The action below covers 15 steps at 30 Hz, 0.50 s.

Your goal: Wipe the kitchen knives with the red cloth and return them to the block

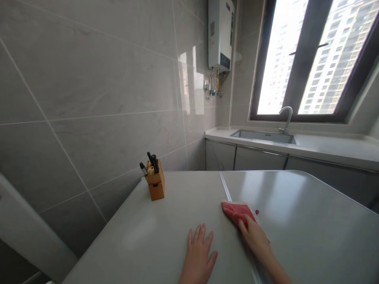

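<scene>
My left hand lies flat on the white table, fingers spread, with nothing in it. To its right, my right hand grips a folded red cloth with a pale edge, pinching it near its middle. The cloth rests on the tabletop, across the metal seam. By the cloth's right edge is a small dark red bit, too small to name. Some of the cloth is hidden under my right hand.
A wooden knife block with several black handles stands at the table's far left, near the grey tiled wall. Beyond the table are a counter with a sink, a faucet, a wall-mounted water heater and a window.
</scene>
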Tool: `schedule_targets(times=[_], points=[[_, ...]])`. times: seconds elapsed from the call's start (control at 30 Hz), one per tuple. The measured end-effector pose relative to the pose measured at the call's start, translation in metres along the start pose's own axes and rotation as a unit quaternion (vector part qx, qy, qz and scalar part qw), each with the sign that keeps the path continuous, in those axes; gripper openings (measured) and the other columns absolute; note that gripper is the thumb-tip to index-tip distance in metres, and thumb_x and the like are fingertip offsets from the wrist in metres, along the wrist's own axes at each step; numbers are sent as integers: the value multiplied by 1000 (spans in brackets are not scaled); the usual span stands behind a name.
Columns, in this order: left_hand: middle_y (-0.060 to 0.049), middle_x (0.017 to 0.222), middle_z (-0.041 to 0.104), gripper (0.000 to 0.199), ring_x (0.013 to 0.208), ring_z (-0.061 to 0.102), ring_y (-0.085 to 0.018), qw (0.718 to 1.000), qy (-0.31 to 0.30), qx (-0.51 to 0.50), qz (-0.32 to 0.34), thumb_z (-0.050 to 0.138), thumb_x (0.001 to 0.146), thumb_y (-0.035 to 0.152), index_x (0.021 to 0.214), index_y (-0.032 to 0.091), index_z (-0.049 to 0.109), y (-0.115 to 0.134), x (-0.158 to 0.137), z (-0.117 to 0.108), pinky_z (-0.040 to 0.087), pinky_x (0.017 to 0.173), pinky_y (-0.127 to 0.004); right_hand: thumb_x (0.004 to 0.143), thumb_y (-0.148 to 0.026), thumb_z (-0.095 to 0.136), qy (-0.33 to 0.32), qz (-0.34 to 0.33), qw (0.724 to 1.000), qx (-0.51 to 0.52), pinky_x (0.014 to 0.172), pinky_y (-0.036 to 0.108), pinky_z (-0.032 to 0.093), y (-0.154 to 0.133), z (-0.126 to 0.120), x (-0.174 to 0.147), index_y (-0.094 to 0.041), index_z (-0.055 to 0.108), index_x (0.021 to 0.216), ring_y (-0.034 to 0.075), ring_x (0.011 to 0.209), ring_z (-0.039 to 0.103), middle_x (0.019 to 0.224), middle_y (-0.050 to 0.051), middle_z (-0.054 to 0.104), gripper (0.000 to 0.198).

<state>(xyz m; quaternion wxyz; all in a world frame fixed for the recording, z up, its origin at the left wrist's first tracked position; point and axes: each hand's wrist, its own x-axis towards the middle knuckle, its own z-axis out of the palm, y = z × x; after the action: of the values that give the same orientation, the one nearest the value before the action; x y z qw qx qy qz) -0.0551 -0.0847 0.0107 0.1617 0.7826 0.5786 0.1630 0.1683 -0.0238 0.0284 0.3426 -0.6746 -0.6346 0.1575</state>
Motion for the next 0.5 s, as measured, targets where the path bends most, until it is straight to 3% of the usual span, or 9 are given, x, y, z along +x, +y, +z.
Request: schedule_targets(times=[0.07, 0.17, 0.3, 0.4, 0.5], points=[[-2, 151, 25, 52, 139, 17, -24, 1000, 3, -1, -5, 37, 87, 53, 135, 34, 39, 2, -1, -1, 6, 113, -52, 77, -42, 39, 33, 59, 988, 137, 75, 37, 49, -5, -6, 18, -18, 63, 89, 26, 84, 65, 89, 11, 71, 36], [-2, 152, 24, 53, 140, 16, -24, 1000, 2, -1, -10, 35, 87, 54, 136, 33, 38, 4, -3, -4, 5, 113, -52, 74, -49, 43, 44, 101, 940, 323, 70, 33, 50, -33, -1, 36, -15, 61, 91, 23, 77, 63, 84, 9, 70, 42], [-2, 151, 27, 53, 139, 17, -27, 1000, 10, -10, 4, 33, 89, 51, 137, 29, 38, 8, -8, -9, 7, 113, -54, 78, -47, 40, 17, 48, 934, 353, 75, 33, 48, -93, 37, 42, -15, 59, 96, 21, 83, 61, 88, 7, 67, 41], [-1, 149, 32, 49, 138, 20, -26, 1000, 23, -9, 15, 33, 90, 46, 137, 31, 36, 7, -10, -8, 8, 114, -51, 81, -44, 37, -9, 17, 936, 353, 82, 32, 46, -141, 80, 37, -16, 58, 95, 20, 90, 60, 94, 8, 66, 37], [-2, 150, 27, 49, 139, 18, -25, 1000, 10, -11, 11, 31, 92, 44, 139, 31, 34, 0, -6, -1, 9, 114, -49, 85, -41, 30, -54, -7, 936, 347, 80, 33, 46, -184, 127, 21, -16, 57, 96, 21, 87, 60, 93, 9, 66, 38]])
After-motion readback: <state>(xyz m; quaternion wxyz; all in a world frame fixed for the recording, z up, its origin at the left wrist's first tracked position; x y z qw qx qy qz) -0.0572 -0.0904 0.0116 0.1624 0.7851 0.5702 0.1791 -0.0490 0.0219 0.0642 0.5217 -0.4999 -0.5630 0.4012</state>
